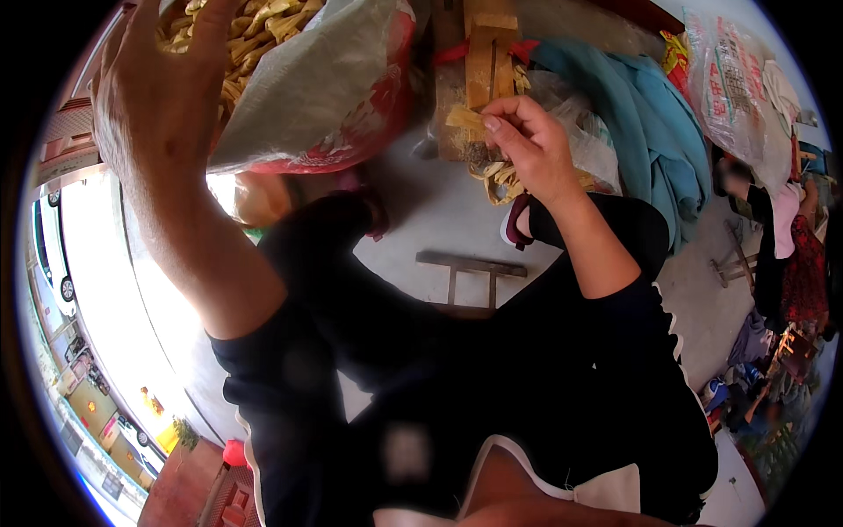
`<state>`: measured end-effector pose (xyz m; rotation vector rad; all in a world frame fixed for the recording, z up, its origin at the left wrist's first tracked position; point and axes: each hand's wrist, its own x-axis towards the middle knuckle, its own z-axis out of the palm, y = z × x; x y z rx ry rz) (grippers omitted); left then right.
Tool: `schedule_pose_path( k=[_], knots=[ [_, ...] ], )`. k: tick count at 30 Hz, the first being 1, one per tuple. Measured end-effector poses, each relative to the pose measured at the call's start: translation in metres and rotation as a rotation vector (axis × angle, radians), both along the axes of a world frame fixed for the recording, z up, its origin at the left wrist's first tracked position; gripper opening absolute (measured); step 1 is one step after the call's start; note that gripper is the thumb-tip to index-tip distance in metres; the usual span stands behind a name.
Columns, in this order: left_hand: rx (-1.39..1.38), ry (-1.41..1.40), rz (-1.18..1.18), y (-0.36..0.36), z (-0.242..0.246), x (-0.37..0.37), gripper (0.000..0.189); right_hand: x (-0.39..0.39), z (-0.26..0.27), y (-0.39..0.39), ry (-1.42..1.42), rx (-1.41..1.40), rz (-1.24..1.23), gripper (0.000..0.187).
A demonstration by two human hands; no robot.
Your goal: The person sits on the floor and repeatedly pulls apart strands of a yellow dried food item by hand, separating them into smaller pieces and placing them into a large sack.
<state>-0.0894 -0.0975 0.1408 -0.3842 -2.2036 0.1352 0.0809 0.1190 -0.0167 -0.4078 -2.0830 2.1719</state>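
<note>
My left hand (161, 99) reaches over an open plastic sack (296, 99) at the upper left, fingers spread. Its fingertips run past the picture's top edge, and no object shows in it. Inside the sack lie many folded, dry yellow pieces (253, 39), husk-like in look. Between thumb and forefinger, my right hand (530, 141) pinches a short flat yellow strip (464, 118). That strip is just in front of a slotted wooden block (490, 59) on a wooden board (451, 141). Loose yellow strips (497, 179) hang below the board's near end.
A blue-green cloth (649, 125) drapes to the right of the board, beside crumpled clear plastic (589, 138). A low wooden stool frame (471, 265) stands between my legs. Another person (800, 257) is at the far right, near a wooden stool (734, 257). Parked cars (56, 253) appear outside at left.
</note>
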Motion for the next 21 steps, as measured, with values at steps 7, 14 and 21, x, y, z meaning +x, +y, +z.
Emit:
schedule_pose_path(
  k=[7,14,21],
  knots=[
    [0.452,-0.549,-0.998,0.073,-0.051,0.090,0.024,0.003,0.007,0.007,0.154,0.053,0.040,0.012],
    [1.328,-2.064,-0.548,0.091,-0.145,0.084,0.020,0.007,0.003,0.011,0.468,0.689,0.113,0.021],
    [1.094,-2.385,-0.743,0.087,-0.133,0.102,0.021,0.002,0.014,0.021,0.700,0.698,-0.023,0.011]
  ],
)
